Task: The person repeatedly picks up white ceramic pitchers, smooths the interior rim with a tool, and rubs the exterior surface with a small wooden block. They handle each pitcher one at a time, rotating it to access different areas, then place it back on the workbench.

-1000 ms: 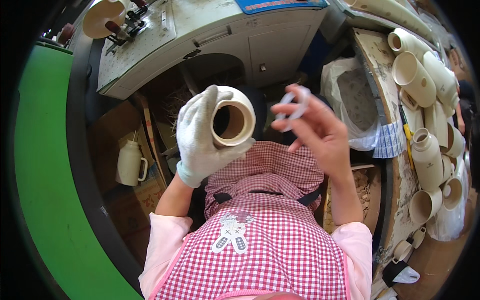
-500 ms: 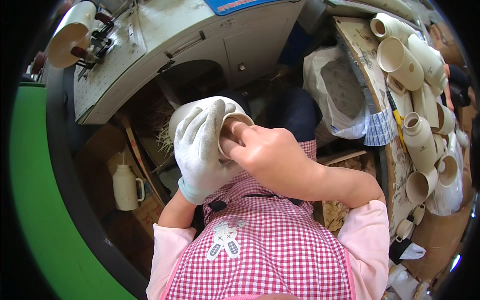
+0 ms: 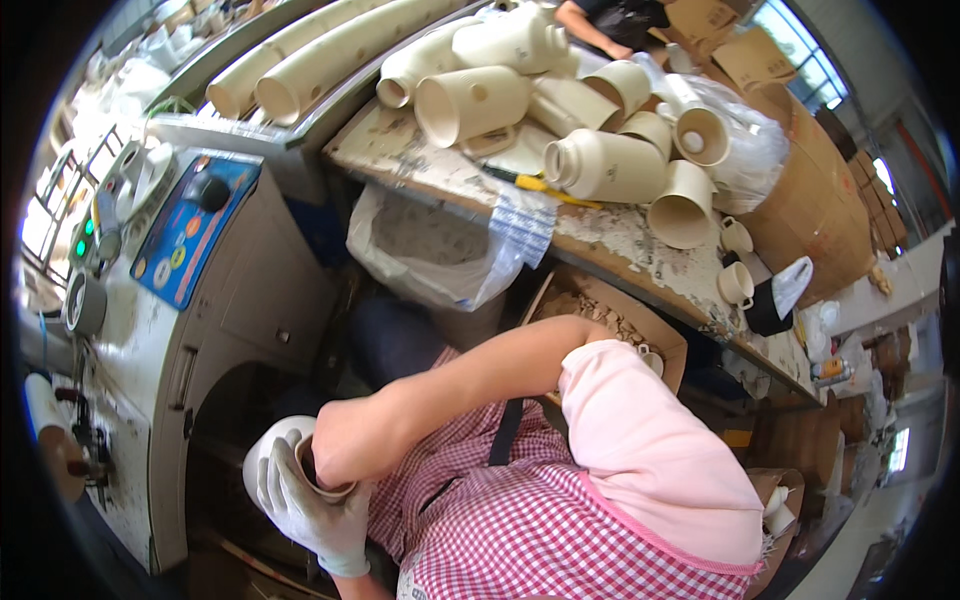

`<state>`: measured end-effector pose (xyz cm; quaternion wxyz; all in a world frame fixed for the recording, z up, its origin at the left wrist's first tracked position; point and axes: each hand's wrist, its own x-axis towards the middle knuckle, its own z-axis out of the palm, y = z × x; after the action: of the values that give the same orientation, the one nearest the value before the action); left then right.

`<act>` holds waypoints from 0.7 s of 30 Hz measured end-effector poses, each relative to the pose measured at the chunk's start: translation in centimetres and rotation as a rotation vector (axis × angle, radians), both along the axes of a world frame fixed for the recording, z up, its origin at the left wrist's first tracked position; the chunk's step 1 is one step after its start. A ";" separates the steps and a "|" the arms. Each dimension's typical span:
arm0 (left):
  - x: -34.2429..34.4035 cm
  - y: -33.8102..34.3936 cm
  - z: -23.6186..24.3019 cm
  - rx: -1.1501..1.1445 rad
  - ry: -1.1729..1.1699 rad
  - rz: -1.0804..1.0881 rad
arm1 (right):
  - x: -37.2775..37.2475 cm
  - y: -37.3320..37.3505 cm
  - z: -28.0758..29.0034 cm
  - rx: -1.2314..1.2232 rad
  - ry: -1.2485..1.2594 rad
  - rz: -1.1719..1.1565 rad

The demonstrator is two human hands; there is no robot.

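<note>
A cream-coloured, wide-mouthed cylindrical shell [image 3: 258, 458] rests at my lap, its open end turned toward me. My left hand [image 3: 305, 512], in a white knit glove, wraps round its rim and side. My bare right hand [image 3: 345, 440] reaches into the opening. The fingers of that hand are hidden inside, so I cannot see whether they hold anything.
Cream flask bodies [image 3: 610, 165] crowd the worn table [image 3: 600, 235], near a yellow-handled tool [image 3: 545, 184]. A plastic-lined bin [image 3: 380, 255] and a carton [image 3: 660, 335] stand below. Left is a cabinet [image 3: 250, 290] with a blue mat [image 3: 197, 230]. Another person's hand [image 3: 620, 50] shows behind.
The view has swung to the right, bringing the table into the middle. The shell and both hands now appear lower left. My right hand remains in the opening, its fingers more hidden.
</note>
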<state>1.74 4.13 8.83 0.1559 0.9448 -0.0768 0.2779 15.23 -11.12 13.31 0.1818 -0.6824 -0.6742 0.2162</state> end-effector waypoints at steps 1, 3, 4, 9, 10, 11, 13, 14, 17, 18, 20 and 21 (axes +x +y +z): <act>0.2 0.0 0.0 0.018 0.015 -0.011 | -0.2 -0.4 -0.2 0.012 0.003 -0.005; 1.0 -0.2 0.3 0.013 -0.020 -0.057 | -0.7 -1.1 -1.1 -0.076 0.047 -0.025; 1.7 -0.3 0.3 0.005 -0.046 -0.080 | -0.9 -1.4 -1.8 -0.020 0.067 -0.102; 2.6 1.3 0.9 -0.054 0.044 -0.083 | 1.0 -3.4 -4.9 0.514 0.101 -0.363; 1.8 2.1 1.2 -0.163 -0.011 -0.052 | 1.9 -4.2 -5.1 0.758 -0.243 -0.477; 0.7 2.4 1.4 -0.311 -0.078 0.048 | 3.2 -6.1 -4.9 0.645 0.098 -0.680; -1.1 3.1 1.6 -0.624 0.380 0.419 | 4.4 -9.3 -4.8 0.720 0.638 -1.066; -1.4 2.9 1.0 -0.828 0.507 0.230 | 5.4 -10.4 -4.8 0.753 0.712 -1.091; -1.6 0.4 -2.0 -1.535 0.821 -0.183 | 6.7 -11.6 -4.7 0.558 0.707 -0.993; -1.0 -1.1 -3.5 -1.801 0.588 -0.133 | 7.0 -11.0 -4.7 0.493 0.690 -0.913; -0.9 -2.4 -5.4 -2.171 0.426 -0.139 | 7.4 -9.2 -4.1 0.391 0.615 -0.784; -1.1 -2.4 -6.0 -2.341 0.425 -0.363 | 8.0 -8.1 -3.4 0.285 0.651 -0.759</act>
<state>0.64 1.72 2.87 0.9653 0.2330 0.1174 -0.0080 23.21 -19.26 9.88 0.5387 -0.7447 -0.3105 0.2423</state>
